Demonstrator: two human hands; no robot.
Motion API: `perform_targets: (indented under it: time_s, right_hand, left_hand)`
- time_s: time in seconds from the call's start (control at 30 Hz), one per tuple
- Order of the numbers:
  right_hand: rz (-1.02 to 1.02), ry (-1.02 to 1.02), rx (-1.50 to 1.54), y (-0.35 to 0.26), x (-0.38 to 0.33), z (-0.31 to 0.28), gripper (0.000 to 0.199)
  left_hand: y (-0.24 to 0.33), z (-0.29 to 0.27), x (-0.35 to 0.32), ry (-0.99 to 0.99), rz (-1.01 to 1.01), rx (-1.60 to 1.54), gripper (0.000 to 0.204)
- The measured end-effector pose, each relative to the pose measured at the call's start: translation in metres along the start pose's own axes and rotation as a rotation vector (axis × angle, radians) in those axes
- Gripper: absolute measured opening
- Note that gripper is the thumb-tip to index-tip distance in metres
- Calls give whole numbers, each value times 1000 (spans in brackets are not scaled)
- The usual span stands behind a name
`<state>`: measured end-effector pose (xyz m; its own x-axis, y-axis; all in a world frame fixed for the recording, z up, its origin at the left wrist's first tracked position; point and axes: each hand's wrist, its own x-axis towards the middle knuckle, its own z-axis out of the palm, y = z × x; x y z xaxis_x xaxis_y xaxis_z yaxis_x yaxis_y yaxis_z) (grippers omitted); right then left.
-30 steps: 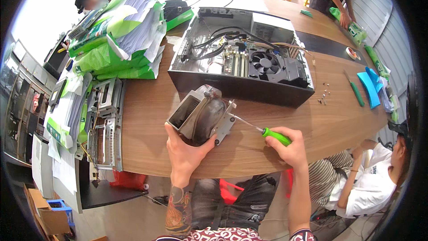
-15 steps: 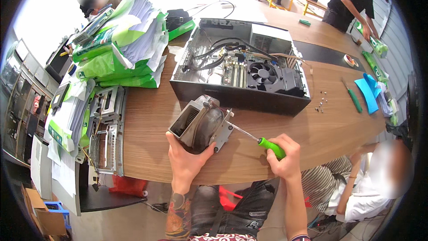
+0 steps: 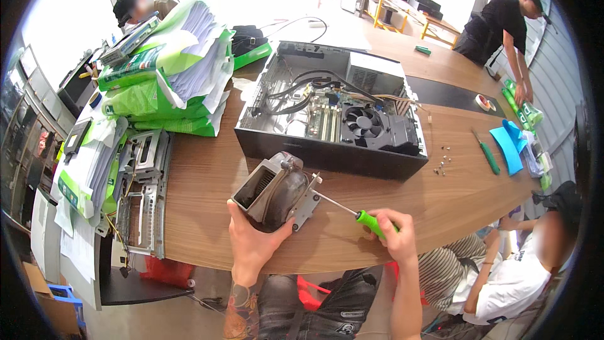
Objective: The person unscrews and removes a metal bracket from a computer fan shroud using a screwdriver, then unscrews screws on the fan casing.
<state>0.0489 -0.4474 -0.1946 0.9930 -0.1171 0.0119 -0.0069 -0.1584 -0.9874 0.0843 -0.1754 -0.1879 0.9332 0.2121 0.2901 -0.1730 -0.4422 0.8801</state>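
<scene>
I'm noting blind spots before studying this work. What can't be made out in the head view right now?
In the head view:
- Left hand: most fingers hidden behind the grey blower-like unit.
- Green-handled screwdriver: its tip is too small to tell whether it sits in a screw.
- Small metal pieces, probably screws: too small to show their heads.
- Cardboard box: cut off by the dark rim, lower left.

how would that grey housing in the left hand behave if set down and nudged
The grey housing is probably stiff: the walls round its opening look straight and boxy. Its rounded side may let it rock, though the flat side plate might steady it.
</scene>
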Motion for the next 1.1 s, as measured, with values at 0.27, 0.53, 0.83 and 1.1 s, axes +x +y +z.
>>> perform_targets:
  time_s: [0.27, 0.53, 0.83, 1.1]
  right_hand:
    - [-160, 46, -258, 1, 0, 7, 19]
    - [-340, 103, -428, -7, -1, 11, 12]
    - [-450, 207, -411, -8, -2, 12, 23]
    - [-459, 229, -434, -9, 3, 16, 20]
  left_hand:
    - [1, -1, 0, 18, 3, 59, 77]
    - [-1, 0, -1, 3, -48, 76, 81]
    - [0, 1, 1, 4, -12, 78, 83]
    - [0, -1, 0, 21, 1, 71, 79]
